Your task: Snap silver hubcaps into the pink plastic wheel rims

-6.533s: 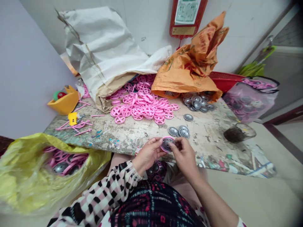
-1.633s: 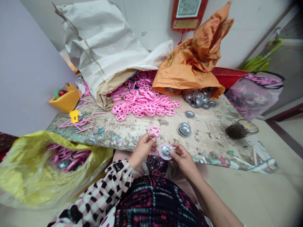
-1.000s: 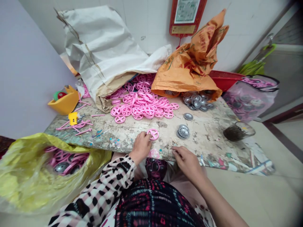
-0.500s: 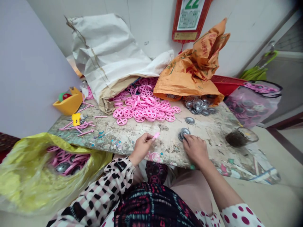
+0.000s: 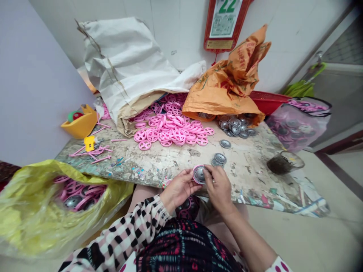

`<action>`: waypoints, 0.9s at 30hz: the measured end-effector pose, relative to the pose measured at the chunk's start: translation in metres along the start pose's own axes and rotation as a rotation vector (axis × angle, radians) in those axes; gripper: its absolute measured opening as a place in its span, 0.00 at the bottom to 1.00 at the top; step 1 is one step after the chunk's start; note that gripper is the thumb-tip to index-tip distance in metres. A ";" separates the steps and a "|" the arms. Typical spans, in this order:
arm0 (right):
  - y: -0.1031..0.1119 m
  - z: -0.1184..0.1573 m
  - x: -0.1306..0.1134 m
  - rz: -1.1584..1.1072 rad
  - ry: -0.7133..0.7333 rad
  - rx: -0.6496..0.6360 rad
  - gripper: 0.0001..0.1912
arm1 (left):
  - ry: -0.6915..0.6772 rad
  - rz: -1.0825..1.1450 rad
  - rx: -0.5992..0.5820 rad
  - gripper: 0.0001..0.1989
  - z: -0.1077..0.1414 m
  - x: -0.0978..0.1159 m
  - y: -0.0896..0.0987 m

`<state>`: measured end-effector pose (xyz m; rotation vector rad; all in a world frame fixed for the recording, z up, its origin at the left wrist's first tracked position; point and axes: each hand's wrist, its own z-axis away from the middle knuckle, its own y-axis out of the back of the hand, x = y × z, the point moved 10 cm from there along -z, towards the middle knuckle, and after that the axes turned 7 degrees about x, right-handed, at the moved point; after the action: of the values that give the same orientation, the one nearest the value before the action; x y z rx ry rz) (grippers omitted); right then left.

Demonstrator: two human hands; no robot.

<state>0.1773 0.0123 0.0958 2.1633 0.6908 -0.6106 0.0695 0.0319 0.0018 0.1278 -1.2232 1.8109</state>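
A pink plastic wheel (image 5: 195,174) with a silver metal disc (image 5: 199,175) set in its middle is held between my two hands above the table's front edge. My left hand (image 5: 180,186) cradles the wheel from the left side. My right hand (image 5: 218,185) pinches it from the right, fingers on the disc. Just beyond my right hand sits a small stack of silver discs (image 5: 219,159), and a single disc (image 5: 225,144) lies farther back. Below my hands, finished pink-and-silver wheels (image 5: 185,208) rest in my lap, partly hidden.
A heap of pink wheels (image 5: 170,134) and a heap of silver discs (image 5: 235,124) lie on the scarred table (image 5: 249,177), below white (image 5: 124,64) and orange (image 5: 224,90) sacks. A yellow bag (image 5: 42,204) sits left, a clear bag (image 5: 297,124) right.
My right hand has left the silver stack and come to my left hand. The small pink piece held earlier is gone from view; my hands now hold a pink wheel with a silver disc.
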 end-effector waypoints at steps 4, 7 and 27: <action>0.000 0.010 -0.005 0.017 0.010 0.041 0.16 | -0.074 -0.099 0.003 0.16 0.009 0.004 -0.003; -0.004 0.011 0.013 -0.104 -0.139 -0.028 0.23 | -0.110 -0.153 0.023 0.17 0.014 0.011 -0.005; -0.041 0.047 0.028 -0.481 -0.541 -0.311 0.25 | -0.061 -0.344 0.025 0.18 0.013 0.002 0.005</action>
<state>0.1627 0.0059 0.0294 1.4486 0.9292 -1.1956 0.0596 0.0225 0.0064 0.3865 -1.1423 1.5316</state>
